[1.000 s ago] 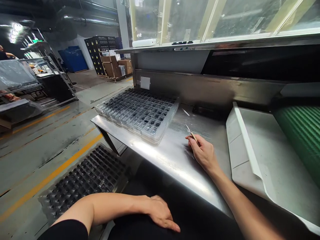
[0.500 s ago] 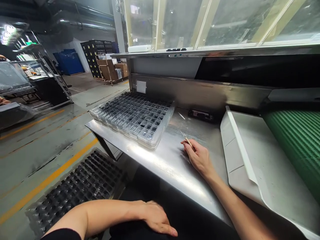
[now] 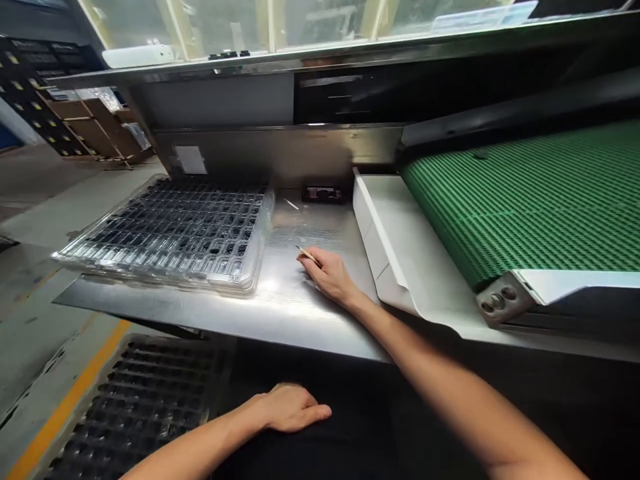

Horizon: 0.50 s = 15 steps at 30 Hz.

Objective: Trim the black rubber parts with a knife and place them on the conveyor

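My right hand (image 3: 327,272) rests at the metal table (image 3: 277,310), fingers closed around a slim pen-like tool (image 3: 309,255) with a light handle and a thin dark tip pointing up and left. Left of it lies a stack of clear plastic trays (image 3: 249,272) with small dark parts in the pockets. A thin white sliver (image 3: 291,204) and a black phone (image 3: 324,194) lie farther back. My left hand (image 3: 293,407) lies on dark clothing below the table edge, open, with the thumb stretched out and the other fingers partly hidden; I see nothing in it.
To the right, a white bin (image 3: 384,261) sits below the end of a green conveyor belt (image 3: 525,193). More clear trays (image 3: 135,400) with dark pockets are low at the left. A metal ledge (image 3: 280,60) runs above the table's back; cardboard boxes (image 3: 95,127) stand beyond.
The view has swung right, showing much more of the green belt. My right hand keeps its hold on the tool, and my left hand stays low on the dark clothing.
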Each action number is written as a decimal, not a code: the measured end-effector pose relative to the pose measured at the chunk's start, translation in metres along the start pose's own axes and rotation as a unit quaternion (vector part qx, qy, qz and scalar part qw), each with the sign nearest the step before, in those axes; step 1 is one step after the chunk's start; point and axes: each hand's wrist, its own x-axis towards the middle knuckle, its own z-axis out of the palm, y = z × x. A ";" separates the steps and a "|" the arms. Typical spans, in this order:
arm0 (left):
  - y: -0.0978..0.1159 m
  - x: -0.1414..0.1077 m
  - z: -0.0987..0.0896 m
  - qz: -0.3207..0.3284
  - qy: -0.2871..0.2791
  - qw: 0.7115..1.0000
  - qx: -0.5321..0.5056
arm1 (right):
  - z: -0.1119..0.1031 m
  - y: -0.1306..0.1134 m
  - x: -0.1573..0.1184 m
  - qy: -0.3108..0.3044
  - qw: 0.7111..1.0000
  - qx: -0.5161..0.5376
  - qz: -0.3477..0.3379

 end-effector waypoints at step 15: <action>0.000 0.017 -0.014 -0.040 -0.085 0.994 -0.045 | -0.004 -0.006 -0.004 -0.020 1.000 0.017 -0.008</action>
